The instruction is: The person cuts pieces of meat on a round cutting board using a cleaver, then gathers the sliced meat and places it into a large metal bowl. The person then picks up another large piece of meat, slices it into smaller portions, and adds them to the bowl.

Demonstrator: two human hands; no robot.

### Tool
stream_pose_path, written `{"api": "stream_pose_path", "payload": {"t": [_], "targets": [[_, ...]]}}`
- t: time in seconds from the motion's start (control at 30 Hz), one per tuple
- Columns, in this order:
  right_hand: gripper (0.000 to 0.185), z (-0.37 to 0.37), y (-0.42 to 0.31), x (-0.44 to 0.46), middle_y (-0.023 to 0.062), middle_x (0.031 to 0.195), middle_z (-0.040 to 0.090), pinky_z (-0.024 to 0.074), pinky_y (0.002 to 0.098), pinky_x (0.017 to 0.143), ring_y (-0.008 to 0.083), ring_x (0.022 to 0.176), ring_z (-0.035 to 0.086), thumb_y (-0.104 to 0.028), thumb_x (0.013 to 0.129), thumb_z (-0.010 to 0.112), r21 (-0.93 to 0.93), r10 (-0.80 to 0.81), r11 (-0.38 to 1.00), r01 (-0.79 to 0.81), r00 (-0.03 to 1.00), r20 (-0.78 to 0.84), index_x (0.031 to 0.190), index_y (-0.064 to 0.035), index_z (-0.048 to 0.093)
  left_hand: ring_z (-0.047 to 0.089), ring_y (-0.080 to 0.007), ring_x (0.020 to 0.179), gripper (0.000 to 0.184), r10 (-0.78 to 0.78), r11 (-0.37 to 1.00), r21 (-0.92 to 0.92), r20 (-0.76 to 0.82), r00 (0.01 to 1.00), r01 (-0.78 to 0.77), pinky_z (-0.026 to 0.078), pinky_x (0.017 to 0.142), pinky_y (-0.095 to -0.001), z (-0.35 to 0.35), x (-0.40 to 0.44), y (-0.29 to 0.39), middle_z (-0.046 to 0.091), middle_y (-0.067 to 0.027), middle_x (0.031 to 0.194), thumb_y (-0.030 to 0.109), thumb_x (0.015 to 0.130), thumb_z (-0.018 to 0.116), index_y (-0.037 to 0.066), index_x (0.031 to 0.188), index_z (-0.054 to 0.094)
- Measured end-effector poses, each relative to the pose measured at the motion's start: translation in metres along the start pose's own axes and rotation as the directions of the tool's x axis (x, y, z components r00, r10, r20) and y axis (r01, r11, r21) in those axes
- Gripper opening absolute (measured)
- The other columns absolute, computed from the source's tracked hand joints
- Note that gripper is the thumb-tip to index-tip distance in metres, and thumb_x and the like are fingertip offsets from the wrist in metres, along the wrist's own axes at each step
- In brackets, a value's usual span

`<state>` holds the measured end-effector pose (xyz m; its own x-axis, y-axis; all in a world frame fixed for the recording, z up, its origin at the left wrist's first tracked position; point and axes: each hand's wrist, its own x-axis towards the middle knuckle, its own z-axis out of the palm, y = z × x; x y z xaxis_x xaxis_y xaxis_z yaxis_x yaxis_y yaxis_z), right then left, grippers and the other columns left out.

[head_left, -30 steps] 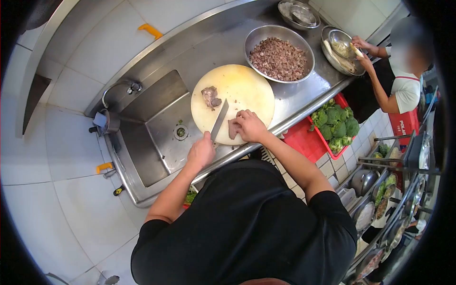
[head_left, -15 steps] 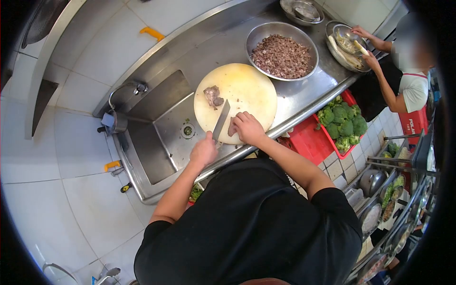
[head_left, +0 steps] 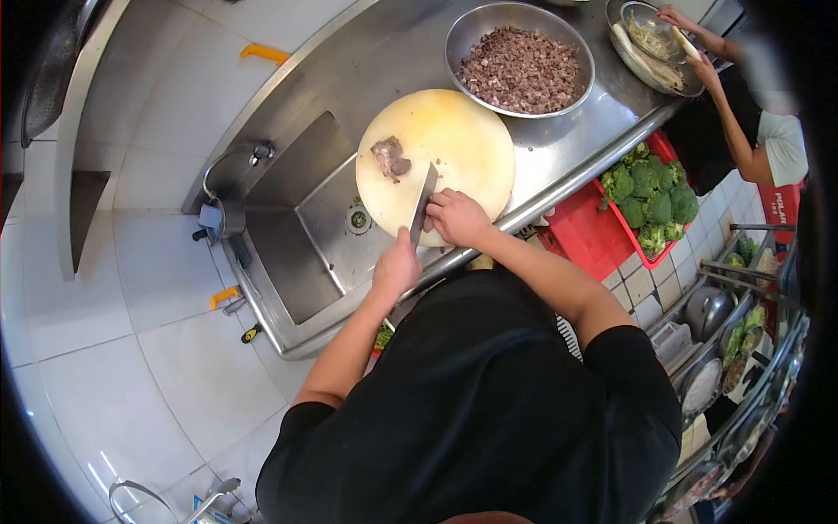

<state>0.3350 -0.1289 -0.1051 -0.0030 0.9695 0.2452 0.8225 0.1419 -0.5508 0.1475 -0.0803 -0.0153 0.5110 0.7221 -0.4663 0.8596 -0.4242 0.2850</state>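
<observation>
My left hand (head_left: 397, 265) is closed around the handle of a cleaver (head_left: 424, 199), whose blade stands nearly edge-on over the round cutting board (head_left: 476, 144). Close beside the blade, my right hand (head_left: 459, 217) has its fingers curled down on a piece of meat, mostly hidden by the fingers and blade. A larger chunk of brownish-grey meat (head_left: 390, 159) lies at the board's left, with small bits scattered near it. Behind the board, a steel bowl (head_left: 452, 63) holds a heap of diced meat (head_left: 522, 70).
A steel sink (head_left: 301, 288) with a faucet (head_left: 259, 154) lies left of the board. Below the counter's right edge sits a red crate (head_left: 602, 185) of broccoli (head_left: 648, 196). At the upper right, a co-worker's hands (head_left: 690, 44) work over a bowl (head_left: 621, 52). Shelves (head_left: 742, 284) stand at right.
My left hand has brought the cleaver rightward against my right fingertips, and the blade is steeper. The right hand stays on the meat. The whole view has shifted slightly.
</observation>
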Motion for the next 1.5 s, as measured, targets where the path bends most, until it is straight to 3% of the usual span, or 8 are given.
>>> {"api": "stream_pose_path", "payload": {"t": [0.23,0.4,0.53,0.63,0.8,0.9,1.03,1.5], "targets": [[0.015,-0.002,-0.002,-0.01,0.0089,0.104,0.063,0.052,0.0414,0.092,0.0289,0.104,0.06,-0.019,0.085,0.068,0.004,0.01,1.0,-0.01,0.995,-0.098,0.097,-0.0089,0.069,0.069,-0.0531,0.088,0.024,-0.05,0.996,0.08,0.063,0.997,0.045,0.051,0.078,-0.0645,-0.015,-0.029,0.006,0.07,-0.0328,0.092,0.016,0.101,0.052,0.003,0.121,0.048],[0.017,0.005,-0.001,-0.013,0.0091,0.102,0.061,0.0519,0.0418,0.093,0.0289,0.105,0.06,-0.018,0.085,0.069,0.029,0.033,0.999,-0.03,0.994,-0.1,0.099,-0.0088,0.068,0.07,-0.052,0.087,0.024,0.067,0.995,0.07,-0.019,0.998,-0.066,0.052,0.079,-0.0639,-0.011,0.006,0.006,0.07,-0.0321,0.089,0.018,0.101,0.054,0.004,0.12,0.049],[0.015,-0.001,-0.004,-0.013,0.0094,0.102,0.062,0.0524,0.0415,0.093,0.0291,0.105,0.06,-0.018,0.085,0.068,0.02,0.063,0.998,-0.061,0.988,-0.143,0.097,-0.0077,0.068,0.069,-0.0522,0.089,0.024,-0.025,0.989,0.149,0.114,0.993,0.008,0.052,0.081,-0.0639,-0.04,-0.031,0.013,0.07,-0.0319,0.09,0.021,0.102,0.055,0.005,0.12,0.05],[0.016,0.003,0.0,-0.014,0.01,0.102,0.062,0.0528,0.0413,0.093,0.0298,0.105,0.06,-0.017,0.085,0.068,0.021,0.058,0.998,-0.056,0.992,-0.116,0.097,-0.0066,0.068,0.069,-0.0518,0.089,0.024,0.036,0.999,0.023,-0.021,0.999,-0.036,0.052,0.081,-0.0631,-0.005,-0.005,0.0,0.07,-0.0312,0.09,0.02,0.102,0.055,0.004,0.119,0.05],[0.016,-0.003,0.0,-0.014,0.0115,0.101,0.062,0.0532,0.0412,0.093,0.0311,0.104,0.061,-0.016,0.085,0.067,0.023,0.085,0.996,-0.083,0.991,-0.105,0.096,-0.0048,0.067,0.069,-0.052,0.089,0.025,0.078,0.987,0.14,0.061,0.995,-0.085,0.052,0.08,-0.0629,-0.04,-0.019,0.011,0.07,-0.0311,0.089,0.022,0.102,0.055,0.005,0.12,0.05],[0.015,-0.001,-0.002,-0.018,0.0115,0.101,0.062,0.0534,0.0409,0.093,0.0309,0.104,0.061,-0.016,0.085,0.067,0.011,0.085,0.996,-0.084,0.99,-0.11,0.095,-0.0042,0.067,0.069,-0.052,0.09,0.022,-0.002,0.997,0.078,0.056,0.998,-0.003,0.052,0.079,-0.0629,-0.009,-0.01,0.004,0.07,-0.0314,0.089,0.022,0.103,0.054,0.005,0.117,0.051],[0.015,-0.003,-0.005,-0.015,0.0113,0.101,0.062,0.0534,0.0406,0.093,0.0305,0.104,0.061,-0.016,0.086,0.067,0.021,0.138,0.99,-0.136,0.987,-0.087,0.095,-0.0042,0.067,0.069,-0.0525,0.09,0.023,0.125,0.989,0.073,0.031,0.992,-0.127,0.052,0.08,-0.0633,-0.023,0.013,0.009,0.07,-0.0313,0.09,0.023,0.103,0.054,0.005,0.118,0.05],[0.013,-0.011,0.009,-0.019,0.0137,0.1,0.064,0.0549,0.04,0.091,0.0311,0.102,0.063,-0.013,0.089,0.063,-0.048,0.162,0.985,-0.165,0.984,-0.076,0.094,-0.0025,0.068,0.069,-0.0533,0.09,0.021,0.087,0.995,0.04,0.11,0.99,-0.092,0.051,0.081,-0.0643,-0.018,-0.017,-0.003,0.07,-0.032,0.091,0.02,0.103,0.053,0.005,0.116,0.051]]}}
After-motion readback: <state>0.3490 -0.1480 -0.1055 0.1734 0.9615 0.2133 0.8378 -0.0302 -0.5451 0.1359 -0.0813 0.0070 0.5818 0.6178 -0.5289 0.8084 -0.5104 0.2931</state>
